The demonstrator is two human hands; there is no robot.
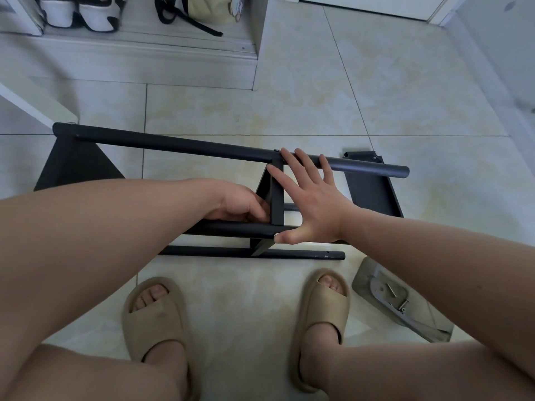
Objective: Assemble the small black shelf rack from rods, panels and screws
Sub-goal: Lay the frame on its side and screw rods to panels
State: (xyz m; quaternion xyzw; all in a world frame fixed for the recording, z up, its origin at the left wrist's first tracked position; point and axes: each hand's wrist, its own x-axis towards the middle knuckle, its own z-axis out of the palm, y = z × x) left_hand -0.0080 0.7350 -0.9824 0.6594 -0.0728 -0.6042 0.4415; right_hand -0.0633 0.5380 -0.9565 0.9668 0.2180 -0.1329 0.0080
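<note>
Lying sideways on the floor [318, 96], the rack [72, 166] has two panels on, the left hand [240, 205] curls round the middle panel [277, 195], the right hand [315, 209] lies flat, fingers wide, on the top rod [173, 146], and one loose panel [373, 195] and bagged screws [401, 306] wait.

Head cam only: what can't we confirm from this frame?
All head view:
- left hand: fingertips hidden behind the middle panel; grip unclear.
- near rod: its screw half under the thumb of the right hand.
- bag: hardware too small, veiled by plastic.
- left panel: lower part behind the forearm.
</note>
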